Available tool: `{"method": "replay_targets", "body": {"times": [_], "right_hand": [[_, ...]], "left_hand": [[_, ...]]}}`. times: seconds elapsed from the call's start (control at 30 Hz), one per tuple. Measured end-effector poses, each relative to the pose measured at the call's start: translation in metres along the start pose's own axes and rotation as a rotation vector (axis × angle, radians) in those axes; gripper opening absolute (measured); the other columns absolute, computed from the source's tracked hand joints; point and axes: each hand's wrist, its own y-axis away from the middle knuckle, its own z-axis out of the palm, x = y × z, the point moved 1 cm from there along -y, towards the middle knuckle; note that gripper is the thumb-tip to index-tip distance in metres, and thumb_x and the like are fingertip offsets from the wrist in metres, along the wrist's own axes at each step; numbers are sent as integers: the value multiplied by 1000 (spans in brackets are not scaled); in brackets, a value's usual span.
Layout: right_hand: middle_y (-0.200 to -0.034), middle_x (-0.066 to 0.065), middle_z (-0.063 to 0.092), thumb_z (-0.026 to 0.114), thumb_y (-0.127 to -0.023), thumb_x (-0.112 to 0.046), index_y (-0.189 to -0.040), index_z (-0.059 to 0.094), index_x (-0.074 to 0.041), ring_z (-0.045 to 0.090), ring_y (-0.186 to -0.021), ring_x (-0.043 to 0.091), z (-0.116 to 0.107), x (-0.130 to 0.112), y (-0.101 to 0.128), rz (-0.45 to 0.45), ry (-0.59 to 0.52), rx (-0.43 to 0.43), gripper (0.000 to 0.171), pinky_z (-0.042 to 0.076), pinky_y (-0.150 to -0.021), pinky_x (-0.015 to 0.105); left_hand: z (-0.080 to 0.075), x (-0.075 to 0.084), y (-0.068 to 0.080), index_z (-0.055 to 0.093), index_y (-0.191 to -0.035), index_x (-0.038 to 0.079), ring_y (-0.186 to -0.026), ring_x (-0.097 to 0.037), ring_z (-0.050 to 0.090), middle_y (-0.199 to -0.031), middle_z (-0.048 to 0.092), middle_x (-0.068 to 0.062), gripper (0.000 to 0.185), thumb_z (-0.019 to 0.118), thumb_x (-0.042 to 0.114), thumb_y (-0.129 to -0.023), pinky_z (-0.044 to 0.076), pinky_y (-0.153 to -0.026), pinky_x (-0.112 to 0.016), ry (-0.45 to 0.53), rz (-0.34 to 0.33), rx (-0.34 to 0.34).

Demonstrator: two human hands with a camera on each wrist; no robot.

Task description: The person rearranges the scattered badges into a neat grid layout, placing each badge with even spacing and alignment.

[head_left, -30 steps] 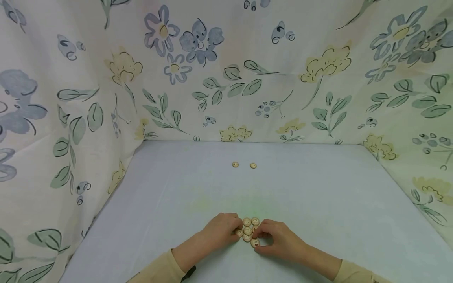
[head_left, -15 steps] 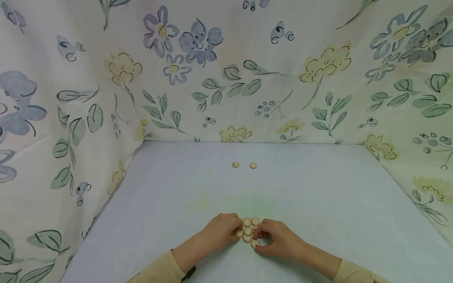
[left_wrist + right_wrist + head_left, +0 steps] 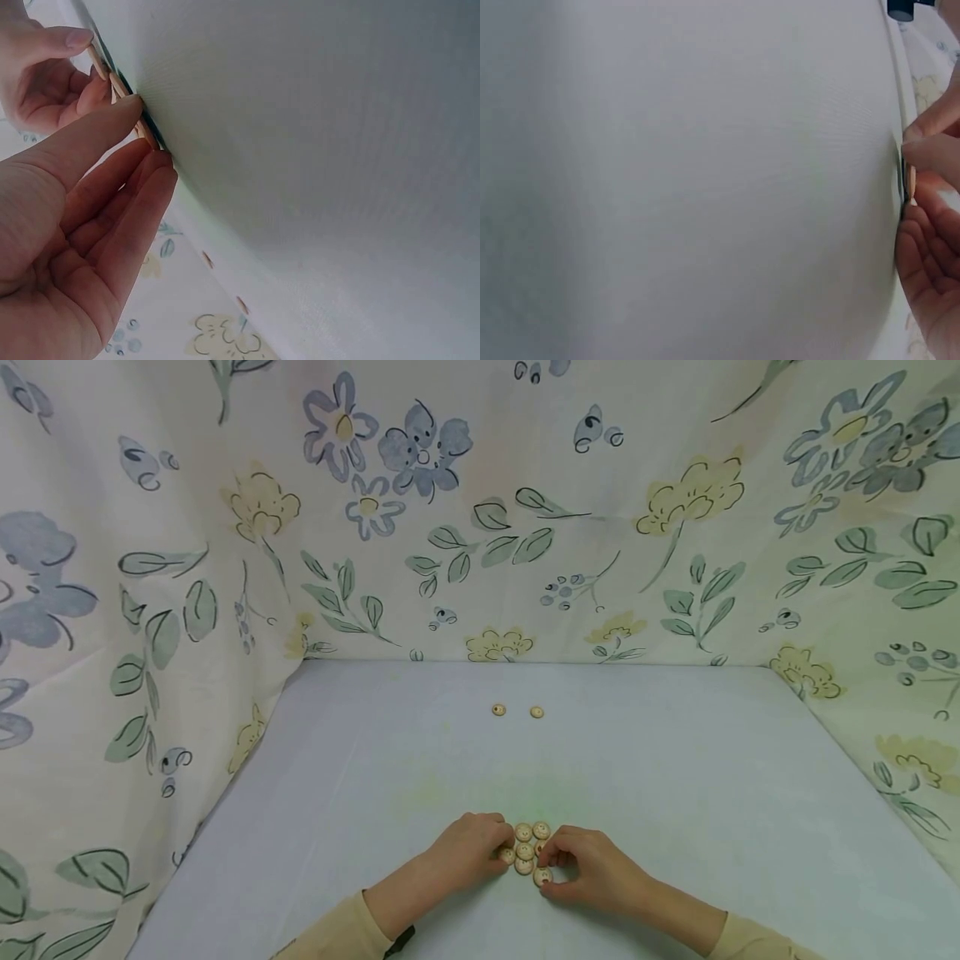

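Observation:
Several round wooden buttons point(image 3: 524, 851) lie in a tight cluster on the table near the person. At the cluster's left side, the left hand point(image 3: 471, 850) pinches one button point(image 3: 507, 856) between thumb and fingers. The right hand point(image 3: 596, 870) has its thumb and index finger at opposite edges of the lowest button point(image 3: 542, 877), at the near right of the cluster. Its fingertips partly cover another button point(image 3: 539, 847) just above. In the left wrist view the clustered buttons point(image 3: 118, 85) show edge-on between the two hands.
Two more wooden buttons, one on the left point(image 3: 498, 710) and one on the right point(image 3: 537, 712), lie apart near the back of the white table point(image 3: 375, 735). A floral curtain point(image 3: 480, 577) borders the table at the back and both sides.
The button between the right thumb and index finger has shifted very slightly to the right. The left hand and the other buttons stay in place.

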Motion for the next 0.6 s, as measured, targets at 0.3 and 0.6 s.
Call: {"method": "replay_targets", "body": {"times": [0.3,0.6], "right_hand": [[-87,-15,62,82,-77,-15,-92,64,-21,58,-76,4,-8,2,-2,54,-22,28,24,50,-67,22],[-89,-12,65,82,-79,-15,-94,66,-18,59,-77,9,-30,19,-13,123,-8,38,22,52,-68,24]], "left_hand": [[2,-2,-1,65,-80,12,-61,-2,37,-72,52,7,16,79,7,-75,34,-58,-18,6,-6,-13],[0,-2,-2,65,-80,12,-61,-2,37,-72,52,8,15,78,7,-76,35,-59,-19,18,-14,-32]]}}
